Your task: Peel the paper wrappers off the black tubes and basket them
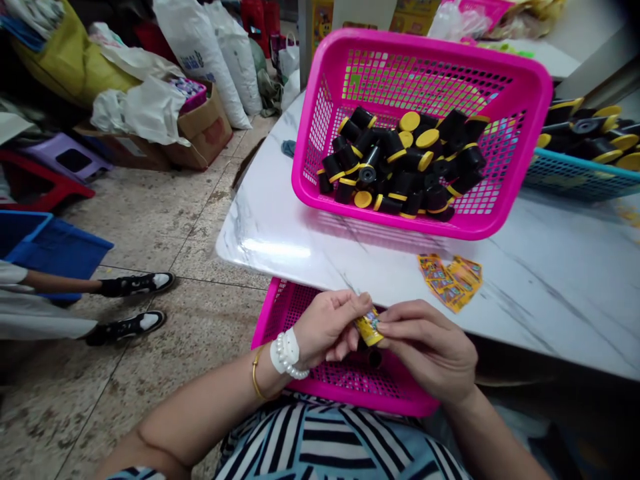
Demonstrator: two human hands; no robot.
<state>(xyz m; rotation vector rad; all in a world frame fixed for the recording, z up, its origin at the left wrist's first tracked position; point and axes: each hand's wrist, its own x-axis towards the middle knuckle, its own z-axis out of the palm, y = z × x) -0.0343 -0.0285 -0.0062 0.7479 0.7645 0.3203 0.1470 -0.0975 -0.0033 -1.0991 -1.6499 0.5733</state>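
Between my two hands is a small cylinder with a yellow printed label (369,327), held tilted over the lap basket. My left hand (333,327), closed, grips its upper end with thumb and fingers. The fingertips of my right hand (433,343) pinch the label's right edge near the lower end. Below them lies a pink basket (345,383), mostly hidden by my hands, with a dark round piece inside. Several yellow printed stickers (453,281) lie in a fanned pile on the table, beyond my right hand.
On the marble-patterned table (265,227) stands a large pink basket (400,223) of black containers with yellow caps (395,153). A blue basket (585,173) of similar ones is at right. At left are a person's shoes (137,283), a blue bin (60,247), cartons (205,127) and white sacks (200,60).
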